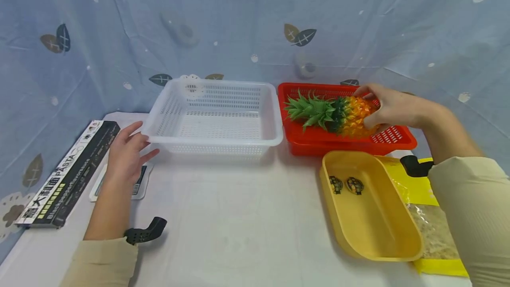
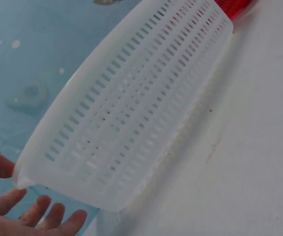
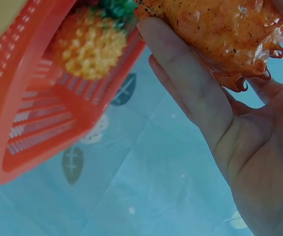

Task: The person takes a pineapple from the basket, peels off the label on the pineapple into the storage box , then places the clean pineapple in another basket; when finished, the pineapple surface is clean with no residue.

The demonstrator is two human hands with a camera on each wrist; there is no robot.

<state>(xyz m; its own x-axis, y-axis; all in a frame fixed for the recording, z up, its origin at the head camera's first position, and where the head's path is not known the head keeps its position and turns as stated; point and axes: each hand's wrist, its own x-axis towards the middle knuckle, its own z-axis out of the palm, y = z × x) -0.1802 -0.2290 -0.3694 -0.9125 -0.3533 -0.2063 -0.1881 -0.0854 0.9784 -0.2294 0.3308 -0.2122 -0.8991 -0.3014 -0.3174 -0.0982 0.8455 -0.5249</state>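
Observation:
My left hand [image 1: 125,149] is at the left front corner of a white slotted basket [image 1: 215,140]. Loosely spread fingers [image 2: 35,212] reach below its rim, with fingertips right at the edge. On the right, my other hand [image 1: 392,107] grips a glossy orange pineapple [image 1: 360,107] with a green crown, over a red basket [image 1: 338,147]. Close up in the right wrist view, that fruit's speckled, hook-tipped skin [image 3: 215,34] lies against the fingers. Beyond it, a yellower pineapple [image 3: 89,46] lies inside the red basket.
A yellow bin [image 1: 368,216] stands in front of the red basket, beside a yellow package [image 1: 442,267]. At left lie a black-and-white pasta box [image 1: 67,176] and a white flat device [image 1: 141,189], partly under my forearm. Blue cloth [image 1: 239,21] hangs behind.

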